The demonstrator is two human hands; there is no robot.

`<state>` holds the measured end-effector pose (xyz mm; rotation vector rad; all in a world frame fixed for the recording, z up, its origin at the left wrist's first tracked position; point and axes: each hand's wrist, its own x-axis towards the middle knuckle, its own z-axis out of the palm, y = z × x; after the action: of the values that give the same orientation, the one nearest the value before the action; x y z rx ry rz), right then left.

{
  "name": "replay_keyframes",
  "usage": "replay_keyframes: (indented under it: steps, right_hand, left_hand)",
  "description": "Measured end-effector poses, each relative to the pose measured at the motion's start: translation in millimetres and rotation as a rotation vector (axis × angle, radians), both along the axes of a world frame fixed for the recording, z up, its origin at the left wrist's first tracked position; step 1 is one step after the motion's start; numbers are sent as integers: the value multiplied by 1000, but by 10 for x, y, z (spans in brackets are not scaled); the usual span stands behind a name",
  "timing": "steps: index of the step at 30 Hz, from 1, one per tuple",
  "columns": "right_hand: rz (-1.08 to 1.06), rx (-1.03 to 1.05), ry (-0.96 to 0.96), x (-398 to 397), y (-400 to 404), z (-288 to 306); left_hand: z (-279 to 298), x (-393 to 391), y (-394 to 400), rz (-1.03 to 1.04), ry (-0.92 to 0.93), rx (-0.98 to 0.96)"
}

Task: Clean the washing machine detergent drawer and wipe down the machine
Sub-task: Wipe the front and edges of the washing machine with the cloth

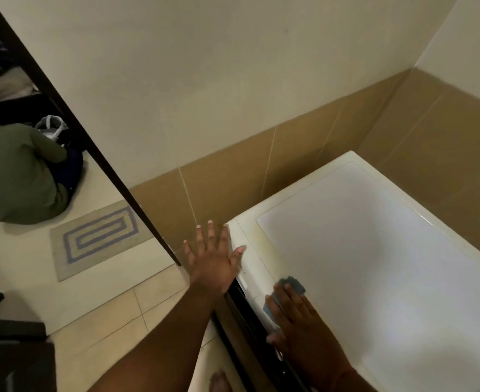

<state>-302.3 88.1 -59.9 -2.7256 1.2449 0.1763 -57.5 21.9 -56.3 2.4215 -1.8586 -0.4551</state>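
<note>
Surroundings: patterned mat (98, 236) on floor, far left of left grip; tiled wall beyond.
Left grip (213, 257): released, fingers spread, thumb on washing machine (374, 264) corner.
Right grip (292, 315): flat, pressing blue cloth (294, 284) onto machine top.

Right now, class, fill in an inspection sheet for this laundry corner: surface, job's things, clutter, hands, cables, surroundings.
Surface: washing machine top, white, yellowish staining near its front left corner.
Job's things: blue-grey cloth flat on the top's front edge; detergent drawer not clearly seen.
Clutter: nothing seen on the machine.
Hands: left hand open, fingers spread, thumb on the machine's left corner; right hand flat, pressing the cloth.
Cables: nothing seen.
Surroundings: brown wall tiles behind, dark door frame, patterned mat on the floor, a seated person beyond the doorway.
</note>
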Motion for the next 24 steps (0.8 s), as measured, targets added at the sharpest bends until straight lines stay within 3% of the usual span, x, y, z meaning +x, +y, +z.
replay_keyframes:
  steps: [8, 15, 24]
  right_hand:
    - [-157, 14, -82, 831, -627, -56]
    - [-186, 7, -50, 688, -397, -98]
    - [-210, 0, -70, 1248, -974, -103]
  left_hand:
    - [-68, 208, -204, -49, -9, 23]
    - [-71, 293, -337, -72, -6, 23]
    - [-119, 429, -331, -66, -7, 43]
